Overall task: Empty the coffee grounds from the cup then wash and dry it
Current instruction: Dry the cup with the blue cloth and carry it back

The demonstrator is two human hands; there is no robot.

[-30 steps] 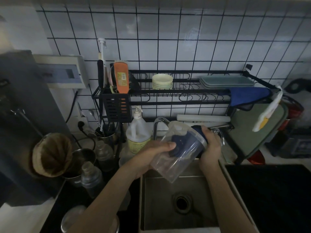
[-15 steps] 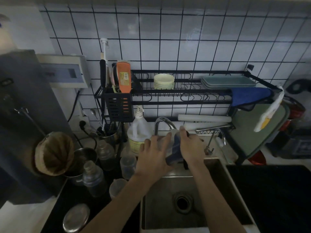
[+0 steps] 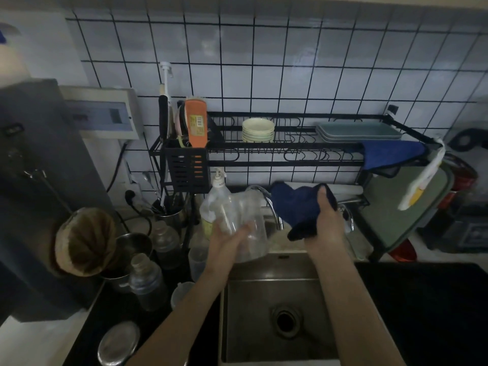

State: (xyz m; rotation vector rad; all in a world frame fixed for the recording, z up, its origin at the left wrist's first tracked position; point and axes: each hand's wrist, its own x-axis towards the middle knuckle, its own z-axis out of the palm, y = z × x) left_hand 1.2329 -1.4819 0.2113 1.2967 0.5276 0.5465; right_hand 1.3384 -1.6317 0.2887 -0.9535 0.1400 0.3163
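Above the steel sink [image 3: 264, 307] by the tiled wall, the left hand [image 3: 227, 241] gripped the clear cup [image 3: 248, 228], seemingly emptied and washed, while the right hand [image 3: 327, 225] clutched a blue cloth [image 3: 298, 207] just beside it, so drying looked nearly finished.

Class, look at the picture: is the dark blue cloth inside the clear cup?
No. The right hand holds the cloth beside the cup, which the left hand grips.

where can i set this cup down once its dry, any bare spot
The dark counter right of the sink is bare. The rack has room between the bowls and blue cloth. Left of the sink is crowded with bottles and jars.
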